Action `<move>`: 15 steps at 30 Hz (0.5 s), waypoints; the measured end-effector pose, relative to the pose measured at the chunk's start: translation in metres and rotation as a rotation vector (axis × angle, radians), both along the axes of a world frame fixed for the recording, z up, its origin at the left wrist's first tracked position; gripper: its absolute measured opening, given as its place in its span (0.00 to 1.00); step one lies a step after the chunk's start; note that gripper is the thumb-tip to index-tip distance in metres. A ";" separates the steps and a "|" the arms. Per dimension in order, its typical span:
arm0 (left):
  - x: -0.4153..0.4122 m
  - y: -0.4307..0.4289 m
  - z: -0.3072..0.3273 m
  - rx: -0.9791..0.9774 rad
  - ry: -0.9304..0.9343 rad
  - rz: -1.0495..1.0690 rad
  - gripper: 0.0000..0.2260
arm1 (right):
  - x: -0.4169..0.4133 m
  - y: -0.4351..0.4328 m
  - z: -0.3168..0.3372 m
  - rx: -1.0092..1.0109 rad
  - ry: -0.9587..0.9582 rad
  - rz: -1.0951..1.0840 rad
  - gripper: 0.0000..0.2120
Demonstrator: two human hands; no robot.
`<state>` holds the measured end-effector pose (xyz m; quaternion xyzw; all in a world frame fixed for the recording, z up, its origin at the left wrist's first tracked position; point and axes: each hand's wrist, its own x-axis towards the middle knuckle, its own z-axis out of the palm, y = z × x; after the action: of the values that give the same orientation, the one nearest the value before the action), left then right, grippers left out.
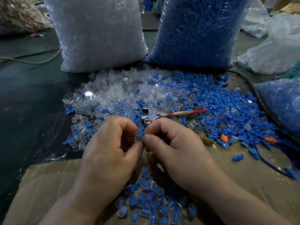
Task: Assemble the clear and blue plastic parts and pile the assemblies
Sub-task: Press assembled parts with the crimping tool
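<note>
My left hand (112, 148) and my right hand (177, 148) meet at the centre of the view, fingertips pinched together around a small blue plug (140, 135) that sits partly inside a clear cap held by the left fingers. Beyond the hands lies a spread of loose clear caps (107, 91) on the left and loose blue plugs (227, 108) on the right. Below my wrists, a pile of finished assemblies (151, 203), clear with blue inside, rests on the cardboard (48, 184).
A pair of pliers with red handles (172, 113) lies among the parts just beyond my hands. Two tall bags stand behind: clear parts (97, 33) and blue parts (198, 33). Another bag of blue parts (282, 103) sits at right. Orange pieces (269, 140) lie nearby.
</note>
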<state>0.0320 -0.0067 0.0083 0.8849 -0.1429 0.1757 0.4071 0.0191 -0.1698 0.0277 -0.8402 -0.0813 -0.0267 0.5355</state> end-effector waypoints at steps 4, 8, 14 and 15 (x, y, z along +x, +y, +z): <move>0.000 -0.001 0.002 0.026 -0.003 -0.004 0.19 | 0.001 0.000 -0.004 -0.035 -0.016 0.002 0.02; -0.001 0.002 -0.002 -0.124 0.192 -0.110 0.17 | 0.000 -0.002 -0.003 -0.314 -0.229 0.014 0.02; -0.001 0.004 -0.003 -0.194 0.270 -0.116 0.14 | 0.000 -0.006 -0.001 -0.403 -0.326 0.041 0.06; -0.001 0.003 -0.004 -0.182 0.277 -0.110 0.14 | 0.000 -0.006 -0.001 -0.404 -0.324 0.053 0.05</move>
<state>0.0314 -0.0035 0.0039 0.8509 -0.1173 0.0419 0.5103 0.0187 -0.1755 0.0266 -0.9124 -0.1919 -0.1300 0.3374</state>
